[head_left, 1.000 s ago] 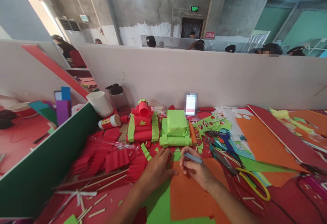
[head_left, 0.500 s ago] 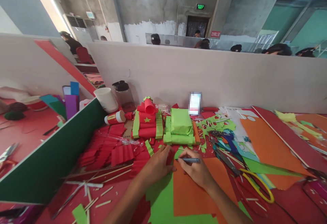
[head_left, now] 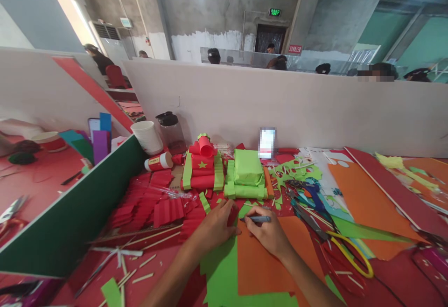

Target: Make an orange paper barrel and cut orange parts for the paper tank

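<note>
My right hand (head_left: 268, 234) is closed around a blue pen (head_left: 257, 219), whose tip points left at the top edge of an orange paper sheet (head_left: 266, 265). My left hand (head_left: 215, 227) presses down beside it, fingers curled over a red paper scrap where the orange sheet meets a green sheet (head_left: 224, 274). Just beyond my hands stand a red paper tank model (head_left: 201, 169) and a green paper tank model (head_left: 247, 176).
Scissors with yellow handles (head_left: 345, 246) lie right of my hands among paper scraps. Folded red paper pieces (head_left: 154, 204) and thin wooden sticks (head_left: 140, 244) lie to the left. A glue stick (head_left: 159, 161), white cups (head_left: 147, 136), a jar (head_left: 170, 129) and a phone (head_left: 268, 143) line the partition. A green divider (head_left: 70, 223) bounds the left.
My right hand has drawn the pen left and down until its tip reaches the orange sheet's edge. My left hand stays pressed in place. The view shifted slightly.
</note>
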A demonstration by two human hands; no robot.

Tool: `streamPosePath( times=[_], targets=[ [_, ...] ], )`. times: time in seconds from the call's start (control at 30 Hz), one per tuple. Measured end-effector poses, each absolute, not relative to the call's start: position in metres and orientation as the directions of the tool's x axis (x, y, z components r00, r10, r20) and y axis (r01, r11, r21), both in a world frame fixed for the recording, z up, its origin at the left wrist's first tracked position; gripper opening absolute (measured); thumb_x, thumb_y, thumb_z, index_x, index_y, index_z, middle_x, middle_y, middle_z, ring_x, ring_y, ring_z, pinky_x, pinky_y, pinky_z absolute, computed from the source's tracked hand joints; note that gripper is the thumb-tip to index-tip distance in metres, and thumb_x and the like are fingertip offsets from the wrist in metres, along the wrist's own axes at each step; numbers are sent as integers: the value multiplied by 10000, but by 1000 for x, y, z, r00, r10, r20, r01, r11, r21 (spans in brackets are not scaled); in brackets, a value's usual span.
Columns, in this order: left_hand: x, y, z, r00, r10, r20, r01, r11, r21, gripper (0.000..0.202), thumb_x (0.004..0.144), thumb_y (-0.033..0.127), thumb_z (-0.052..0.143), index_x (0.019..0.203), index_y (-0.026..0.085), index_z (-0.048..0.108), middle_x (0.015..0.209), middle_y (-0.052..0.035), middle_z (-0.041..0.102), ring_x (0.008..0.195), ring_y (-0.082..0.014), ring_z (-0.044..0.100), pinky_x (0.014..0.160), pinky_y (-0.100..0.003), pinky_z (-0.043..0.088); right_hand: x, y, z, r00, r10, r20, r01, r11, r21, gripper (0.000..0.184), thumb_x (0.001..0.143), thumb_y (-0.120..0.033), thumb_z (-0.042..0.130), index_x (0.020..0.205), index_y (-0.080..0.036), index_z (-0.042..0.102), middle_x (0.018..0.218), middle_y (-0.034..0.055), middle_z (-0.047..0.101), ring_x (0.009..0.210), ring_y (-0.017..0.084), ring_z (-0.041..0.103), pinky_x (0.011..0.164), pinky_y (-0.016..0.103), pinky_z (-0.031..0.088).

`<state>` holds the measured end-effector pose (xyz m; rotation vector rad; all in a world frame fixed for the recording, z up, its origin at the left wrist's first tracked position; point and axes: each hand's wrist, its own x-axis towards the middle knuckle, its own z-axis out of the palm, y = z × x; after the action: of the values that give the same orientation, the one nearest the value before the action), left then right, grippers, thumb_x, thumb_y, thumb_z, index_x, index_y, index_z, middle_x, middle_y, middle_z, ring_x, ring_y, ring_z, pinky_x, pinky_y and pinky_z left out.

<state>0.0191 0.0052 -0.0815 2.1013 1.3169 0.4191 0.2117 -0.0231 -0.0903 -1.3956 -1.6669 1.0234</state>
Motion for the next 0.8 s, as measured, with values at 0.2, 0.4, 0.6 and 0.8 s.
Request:
streamPosePath(
  times=[0.2,0.4,0.6,0.8],
  targets=[
    [18,5,-81,469,882,-44,669,-322,670,319,744,293,681,997,213,504,1007,-48,588,924,-239,570,761,-315,400,212,-25,-88,-169,985,35,423,105,-900,133,846,-257,562,731,-211,608,551,-21,613,502,140,578,505,218,409],
    [18,5,-80,462,885,-47,674,-317,668,338,736,298,686,1004,207,502,1021,-56,595,925,-242,573,775,-323,405,212,-25,-92,-178,983,45,447,121,-886,165,836,-278,582,687,-205,593,521,-31,550,475,127,512,457,215,344],
    [19,5,-77,472,880,-56,672,-317,669,343,737,303,687,1008,202,501,1035,-67,597,942,-248,575,786,-328,413,211,-25,-91,-183,982,53,444,130,-886,140,807,-239,596,674,-195,599,529,-36,540,484,117,483,458,213,326],
    [18,6,-82,470,883,-25,668,-337,664,328,735,295,676,999,209,502,1017,-56,595,924,-243,577,779,-328,416,212,-25,-90,-168,984,61,457,133,-879,142,820,-241,581,684,-202,594,515,-36,556,477,126,509,471,216,350]
  ],
)
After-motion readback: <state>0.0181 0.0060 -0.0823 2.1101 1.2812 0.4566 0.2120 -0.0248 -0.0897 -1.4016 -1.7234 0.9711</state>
